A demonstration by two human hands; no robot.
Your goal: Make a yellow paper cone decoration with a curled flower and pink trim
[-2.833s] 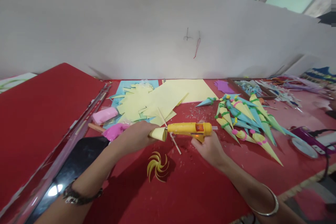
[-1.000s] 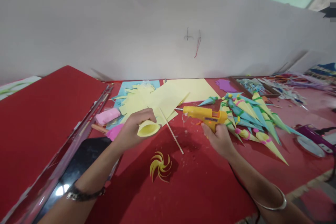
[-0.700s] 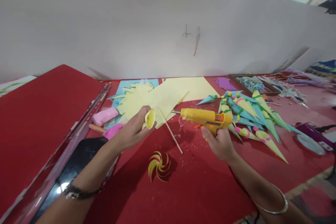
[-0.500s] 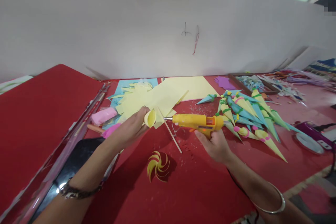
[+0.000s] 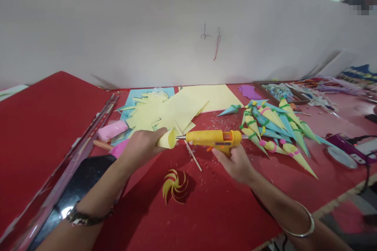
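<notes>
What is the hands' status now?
Left hand holding yellow paper cone. Right hand gripping yellow plastic glue gun, nozzle at cone's mouth. Thin wooden stick beneath.

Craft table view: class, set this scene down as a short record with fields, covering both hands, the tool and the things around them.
Left hand: holds pale yellow paper cone, mouth facing the tool
Right hand: grips yellow glue gun
Nozzle: at the cone's mouth; contact unclear
Tabletop: red
Nearest the wearer: swirl of curved yellow strips
Below the gun: thin stick
Towards the wall: pale yellow sheets
Right side: heap of decorated cones
</notes>
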